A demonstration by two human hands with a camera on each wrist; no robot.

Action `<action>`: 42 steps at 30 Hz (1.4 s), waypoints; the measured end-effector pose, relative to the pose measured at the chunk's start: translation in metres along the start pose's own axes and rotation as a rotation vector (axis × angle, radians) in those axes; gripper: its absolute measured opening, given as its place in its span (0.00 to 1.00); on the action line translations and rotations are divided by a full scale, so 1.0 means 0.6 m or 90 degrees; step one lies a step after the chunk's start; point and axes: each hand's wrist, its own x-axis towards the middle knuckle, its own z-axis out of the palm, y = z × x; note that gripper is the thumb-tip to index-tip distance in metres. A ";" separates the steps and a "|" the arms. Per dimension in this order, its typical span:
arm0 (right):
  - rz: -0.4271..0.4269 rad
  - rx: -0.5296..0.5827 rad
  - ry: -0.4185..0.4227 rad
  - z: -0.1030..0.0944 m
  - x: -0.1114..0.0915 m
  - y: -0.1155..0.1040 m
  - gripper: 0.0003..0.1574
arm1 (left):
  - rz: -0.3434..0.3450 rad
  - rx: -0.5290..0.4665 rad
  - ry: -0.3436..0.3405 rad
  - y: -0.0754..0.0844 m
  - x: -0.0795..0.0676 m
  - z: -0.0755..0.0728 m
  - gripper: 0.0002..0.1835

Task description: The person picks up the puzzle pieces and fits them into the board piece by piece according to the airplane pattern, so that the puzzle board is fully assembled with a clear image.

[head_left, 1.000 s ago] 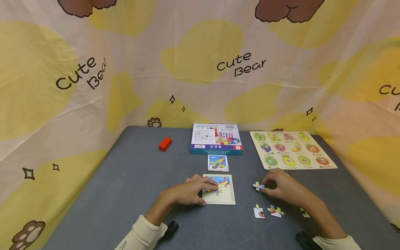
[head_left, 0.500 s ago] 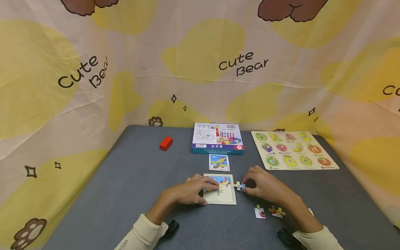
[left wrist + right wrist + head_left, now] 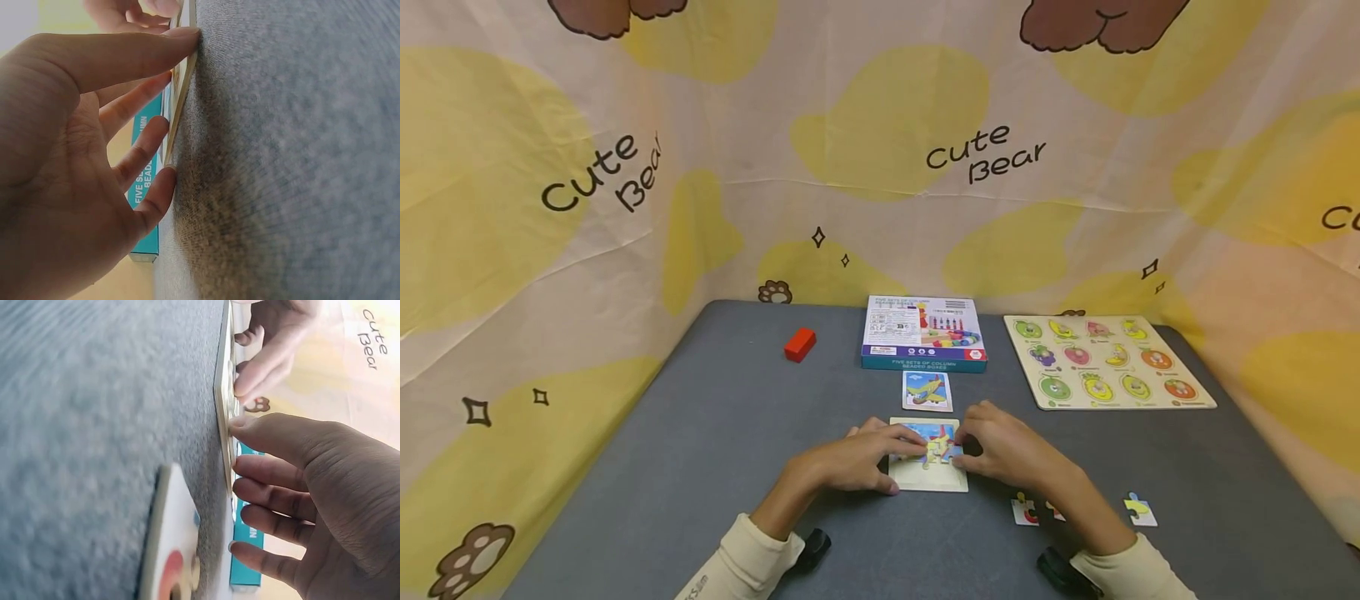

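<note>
A square puzzle tray (image 3: 927,480) lies in front of me with joined jigsaw pieces (image 3: 934,432) in its upper part, showing part of an airplane. Across its left side rests my left hand (image 3: 853,460), fingers extended over the pieces and thumb at the near left corner. My right hand (image 3: 1018,450) pinches a jigsaw piece (image 3: 949,451) at the tray's right side, beside the joined ones. In the right wrist view the thumb and fingertips meet the tray's edge; the fingers hide most of that piece. Behind the tray lies an airplane picture card (image 3: 927,391).
Loose jigsaw pieces lie near the right forearm: one with a red curve (image 3: 1025,510), one mostly covered by the arm, and a yellow-and-white one (image 3: 1140,509). Farther back are a red block (image 3: 800,344), a beaded-boxes carton (image 3: 923,333) and a fruit puzzle board (image 3: 1108,362).
My right hand has moved left with the jigsaw piece, from the table to the tray's right side. The left hand has stayed on the tray.
</note>
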 end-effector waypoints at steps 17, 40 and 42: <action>-0.064 0.035 -0.001 0.006 0.001 -0.006 0.13 | -0.001 0.000 -0.007 0.002 -0.001 -0.001 0.33; -0.029 0.048 -0.018 0.005 0.005 -0.012 0.13 | -0.013 0.012 -0.001 0.003 0.000 0.001 0.31; -0.014 0.057 -0.017 0.003 0.004 -0.010 0.14 | -0.010 0.016 0.002 0.005 0.000 0.001 0.31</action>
